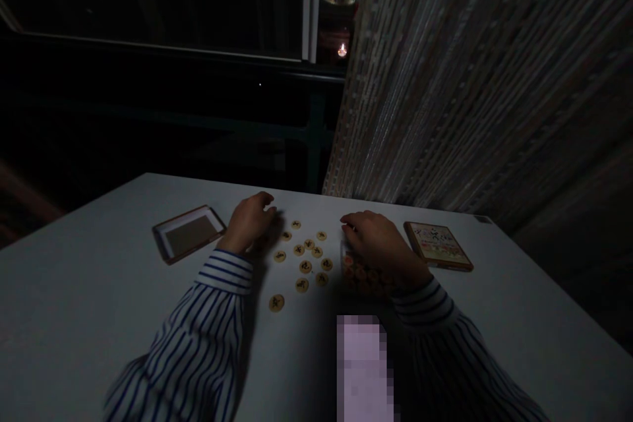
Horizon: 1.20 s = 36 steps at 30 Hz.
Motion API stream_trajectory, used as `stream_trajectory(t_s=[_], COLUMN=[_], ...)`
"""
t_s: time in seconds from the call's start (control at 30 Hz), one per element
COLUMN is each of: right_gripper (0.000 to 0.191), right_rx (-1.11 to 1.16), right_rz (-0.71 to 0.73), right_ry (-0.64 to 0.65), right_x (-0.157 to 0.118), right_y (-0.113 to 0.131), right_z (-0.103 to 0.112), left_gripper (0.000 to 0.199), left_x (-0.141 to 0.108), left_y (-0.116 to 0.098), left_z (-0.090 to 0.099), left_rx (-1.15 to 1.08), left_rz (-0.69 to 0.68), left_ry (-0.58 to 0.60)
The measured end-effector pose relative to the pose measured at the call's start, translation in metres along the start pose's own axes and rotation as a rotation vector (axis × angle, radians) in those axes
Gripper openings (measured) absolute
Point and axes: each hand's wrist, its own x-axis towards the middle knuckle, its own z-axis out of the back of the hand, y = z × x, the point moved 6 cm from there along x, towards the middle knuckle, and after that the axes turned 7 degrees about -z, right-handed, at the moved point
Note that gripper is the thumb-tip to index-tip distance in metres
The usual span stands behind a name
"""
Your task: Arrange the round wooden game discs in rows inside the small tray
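Beside the loose discs (305, 266), the left hand (248, 221) and right hand (378, 241) hover, fingers slightly apart, grip unclear.

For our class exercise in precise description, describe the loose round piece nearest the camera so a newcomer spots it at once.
On the white table, look between the left hand and the right hand for scattered round pieces with dark characters. The one wanted is at the near left end, alone, closer to the camera than its neighbours.
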Motion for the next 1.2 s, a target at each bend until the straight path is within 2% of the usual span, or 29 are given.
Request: stream_trajectory(t_s=[0.2,0.4,0.57,0.77,1.2], right_gripper=[0.034,0.035,0.034,0.033,0.032], right_rx=[0.014,0.004,-0.012,-0.019,-0.003], right_rz=[-0.003,0.023,0.042,0.066,0.067], right_ry=[0.016,0.073,0.079,0.059,0.057], right_x=[0.010,0.017,0.016,0.015,0.013], right_y=[0.012,0.027,0.027,0.024,0.022], right_z=[-0.002,-0.009,-0.015,-0.016,-0.012], left_gripper=[0.045,0.045,0.042,0.040,0.036], left_x=[-0.003,-0.005,-0.005,-0.005,-0.006], left_y=[0.012,0.014,0.013,0.011,0.013], left_z=[-0.026,-0.041,-0.046,-0.052,-0.060], left_rx=[-0.007,0.041,0.108,0.186,0.200], left_rz=[-0.021,-0.044,-0.010,-0.032,-0.049], left_ry=[0.038,0.066,0.063,0.064,0.075])
